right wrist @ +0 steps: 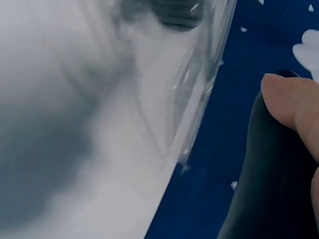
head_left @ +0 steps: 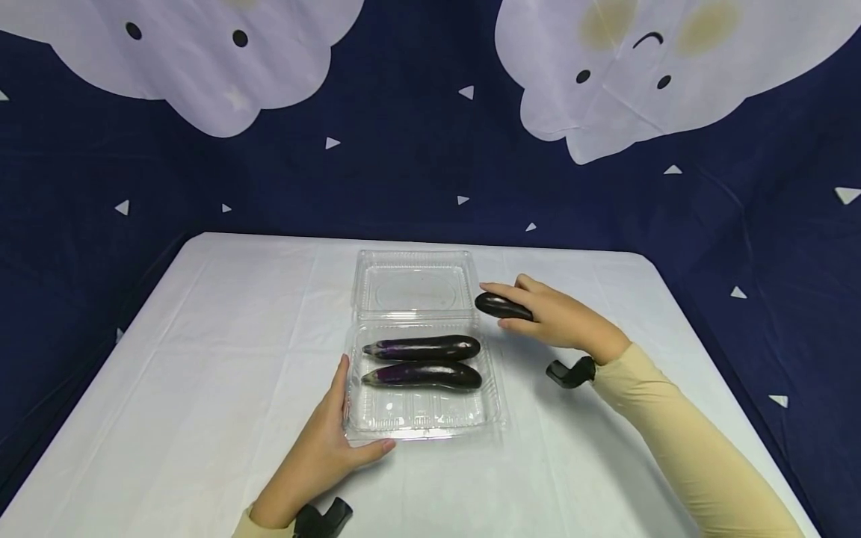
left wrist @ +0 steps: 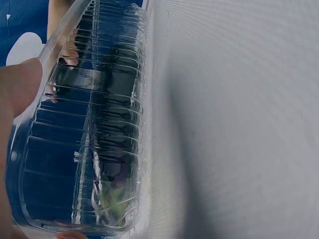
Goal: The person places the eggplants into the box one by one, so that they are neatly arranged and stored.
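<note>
A clear plastic clamshell container [head_left: 425, 418] lies with its lid [head_left: 413, 291] laid back. Two dark purple eggplants lie side by side in its base: the farther eggplant [head_left: 430, 348] and the nearer eggplant [head_left: 424, 376]. My left hand [head_left: 326, 441] rests against the base's near-left corner, fingers along the left side and thumb spread at the front edge. Beside the lid's right side, my right hand [head_left: 554, 314] grips a third eggplant [head_left: 501, 306] above the table, thumb and fingers on opposite sides. In the right wrist view that eggplant [right wrist: 269, 164] appears beneath a fingertip.
A white cloth [head_left: 202, 388] covers the table, whose far edge lies behind the lid. Dark blue fabric [head_left: 403, 172] with clouds and small triangles hangs behind. Each wrist carries a black mount, the right mount [head_left: 570, 371] showing below that wrist.
</note>
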Demonstrator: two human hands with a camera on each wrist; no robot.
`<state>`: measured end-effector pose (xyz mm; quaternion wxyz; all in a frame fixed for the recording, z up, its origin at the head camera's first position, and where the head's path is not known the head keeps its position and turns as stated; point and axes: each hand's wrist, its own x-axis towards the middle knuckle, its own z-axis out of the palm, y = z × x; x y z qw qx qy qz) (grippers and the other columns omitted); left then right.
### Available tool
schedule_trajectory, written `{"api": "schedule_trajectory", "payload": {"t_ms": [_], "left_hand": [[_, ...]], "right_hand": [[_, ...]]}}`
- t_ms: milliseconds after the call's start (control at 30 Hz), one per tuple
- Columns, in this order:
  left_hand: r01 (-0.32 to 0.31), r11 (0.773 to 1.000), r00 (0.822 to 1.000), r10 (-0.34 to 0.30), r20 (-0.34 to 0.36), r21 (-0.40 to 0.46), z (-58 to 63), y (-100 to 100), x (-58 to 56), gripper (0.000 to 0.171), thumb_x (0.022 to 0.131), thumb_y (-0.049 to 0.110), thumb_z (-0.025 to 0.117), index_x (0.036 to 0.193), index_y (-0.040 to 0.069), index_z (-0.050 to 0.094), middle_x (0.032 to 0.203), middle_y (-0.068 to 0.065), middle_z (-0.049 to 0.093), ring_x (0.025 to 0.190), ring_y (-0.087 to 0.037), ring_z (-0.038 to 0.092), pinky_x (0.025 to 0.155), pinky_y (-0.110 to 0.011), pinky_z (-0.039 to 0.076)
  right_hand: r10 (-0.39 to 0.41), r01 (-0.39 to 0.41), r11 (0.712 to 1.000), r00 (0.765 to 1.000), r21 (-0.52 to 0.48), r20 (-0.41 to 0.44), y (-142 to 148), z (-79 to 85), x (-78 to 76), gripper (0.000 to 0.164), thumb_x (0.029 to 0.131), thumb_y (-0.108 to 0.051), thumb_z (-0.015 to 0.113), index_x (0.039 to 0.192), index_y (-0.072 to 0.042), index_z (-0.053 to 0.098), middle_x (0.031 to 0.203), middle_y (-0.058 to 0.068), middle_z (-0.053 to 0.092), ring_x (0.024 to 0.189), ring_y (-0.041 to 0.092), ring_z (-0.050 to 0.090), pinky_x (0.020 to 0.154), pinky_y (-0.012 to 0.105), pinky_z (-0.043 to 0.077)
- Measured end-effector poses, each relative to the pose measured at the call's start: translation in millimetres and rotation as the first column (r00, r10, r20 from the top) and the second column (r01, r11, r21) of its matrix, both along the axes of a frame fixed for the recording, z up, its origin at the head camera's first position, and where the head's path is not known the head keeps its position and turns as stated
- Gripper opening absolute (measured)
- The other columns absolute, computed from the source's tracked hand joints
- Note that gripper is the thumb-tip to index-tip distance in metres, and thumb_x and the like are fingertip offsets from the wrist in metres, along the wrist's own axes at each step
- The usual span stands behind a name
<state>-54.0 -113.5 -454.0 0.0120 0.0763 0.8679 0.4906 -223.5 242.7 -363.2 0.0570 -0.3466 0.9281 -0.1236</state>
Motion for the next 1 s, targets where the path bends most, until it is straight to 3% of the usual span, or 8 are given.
{"api": "schedule_trajectory", "payload": {"t_ms": [300, 533, 867, 1000], "left_hand": [[0.006, 1.0, 1.0, -0.006, -0.014, -0.007, 1.0, 0.2, 0.3, 0.138, 0.067, 0.045, 0.09, 0.16, 0.007, -0.004, 0.163, -0.023, 0.018, 0.148, -0.04, 0.026, 0.114, -0.058, 0.03], [0.004, 1.0, 1.0, -0.004, -0.012, 0.005, 0.9, 0.0, 0.0, 0.138, 0.066, 0.046, 0.091, 0.16, 0.008, -0.003, 0.163, -0.023, 0.019, 0.148, -0.039, 0.027, 0.114, -0.057, 0.03], [0.001, 1.0, 1.0, -0.001, -0.005, 0.0, 2.5, 0.4, -0.1, 0.137, 0.067, 0.044, 0.091, 0.16, 0.007, -0.003, 0.163, -0.023, 0.018, 0.148, -0.04, 0.027, 0.114, -0.057, 0.031], [0.004, 1.0, 1.0, -0.003, 0.007, -0.007, 3.8, 0.7, 0.7, 0.137, 0.068, 0.046, 0.09, 0.16, 0.007, -0.003, 0.163, -0.024, 0.017, 0.148, -0.041, 0.026, 0.114, -0.058, 0.03]], "right_hand": [[0.066, -0.066, 0.998, 0.998, 0.022, -0.011, -26.4, 13.4, 8.0, 0.057, 0.098, -0.048, 0.057, 0.151, -0.043, 0.035, 0.095, -0.005, 0.044, 0.078, 0.012, 0.045, 0.07, 0.028, 0.04], [0.135, -0.135, 0.99, 0.991, 0.038, -0.01, -43.9, 14.9, 11.1, 0.057, 0.098, -0.047, 0.058, 0.15, -0.044, 0.036, 0.097, -0.005, 0.046, 0.08, 0.011, 0.046, 0.072, 0.029, 0.042], [0.315, -0.308, 0.943, 0.948, 0.124, -0.041, -79.8, 18.0, 32.0, 0.055, 0.098, -0.054, 0.055, 0.15, -0.044, 0.039, 0.106, -0.004, 0.051, 0.088, 0.011, 0.051, 0.08, 0.034, 0.051], [0.374, -0.361, 0.916, 0.926, 0.172, -0.045, -94.1, 15.2, 41.3, 0.056, 0.097, -0.054, 0.055, 0.149, -0.043, 0.039, 0.105, -0.003, 0.052, 0.086, 0.011, 0.051, 0.077, 0.034, 0.053]]}}
